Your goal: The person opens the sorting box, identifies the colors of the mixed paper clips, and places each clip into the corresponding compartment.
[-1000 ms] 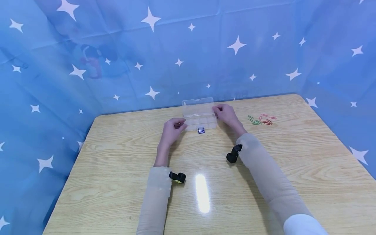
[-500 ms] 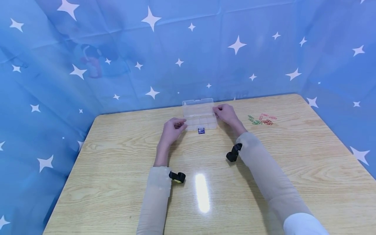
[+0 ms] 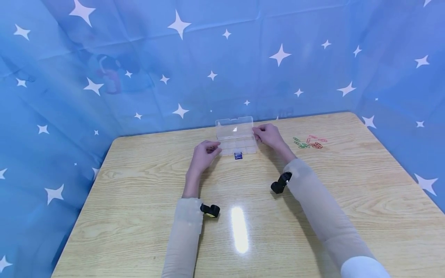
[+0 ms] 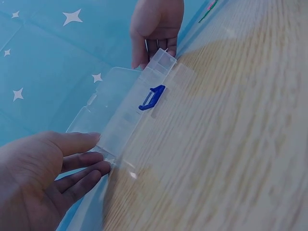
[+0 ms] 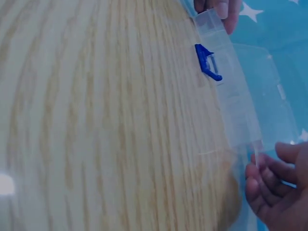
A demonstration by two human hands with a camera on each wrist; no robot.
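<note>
behind everything, filling the upper part and both sides of the head view, a blue cloth backdrop [image 3: 146, 58] printed with white four-pointed stars. across the middle and bottom, a pale wood-grained table [image 3: 132, 224]. reaching up from the bottom edge, two pale beige fabric sleeves: a left sleeve [image 3: 184, 239] just left of centre, a right sleeve [image 3: 320, 212] from the lower right, white cloth at its near end.

at centre, close to the table's back edge, a clear plastic rectangular box [image 3: 238, 137] with compartments, lid opened toward the backdrop. at lower centre, a white strip of glare [image 3: 240, 229] on the wood.

flanking the box, a bare left hand [image 3: 205, 155] at its left end and a bare right hand [image 3: 269, 135] at its right end. in both wrist views, fingers bent at the box's corners, thumbs near, gaps narrow; cannot tell whether gripping or only touching.

at the cuffs, two small black cameras [image 3: 214, 210]. right of centre, well apart from the box, green paper clips [image 3: 304, 146], pink paper clips [image 3: 323, 140] and red paper clips [image 3: 316, 145], with the right hand in between. on the box's front edge, a small blue plastic clasp [image 3: 238, 156].
</note>
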